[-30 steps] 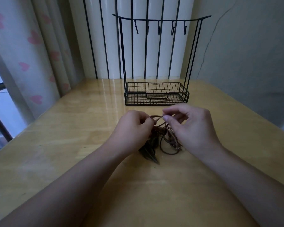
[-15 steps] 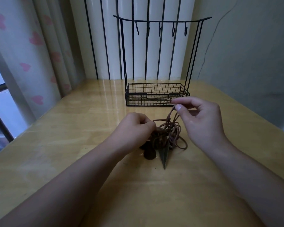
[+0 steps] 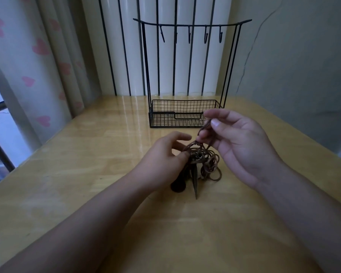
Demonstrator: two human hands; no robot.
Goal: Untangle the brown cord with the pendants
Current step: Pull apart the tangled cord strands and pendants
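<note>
One tangled brown cord (image 3: 209, 162) with two dark pendants (image 3: 194, 178) hangs pinched in right grip (image 3: 242, 146) and left grip (image 3: 165, 160).

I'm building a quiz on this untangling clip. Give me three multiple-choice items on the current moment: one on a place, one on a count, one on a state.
1. Where does the wire rack stand?
A. at the table's far edge, beyond the hands
B. on the floor
C. in front of the left forearm

2. How many hooks hang from the rack's top bar?
A. two
B. five
C. nine

3. What is the right hand doing?
A. lying flat on the table
B. pinching a strand of the brown cord and lifting it
C. gripping the rack

Answers:
1 A, the rack sits behind both hands near the wall.
2 B, five hooks show along the bar.
3 B, thumb and forefinger pinch the strand above the tangle, while the left hand holds the tangle's side.
</note>
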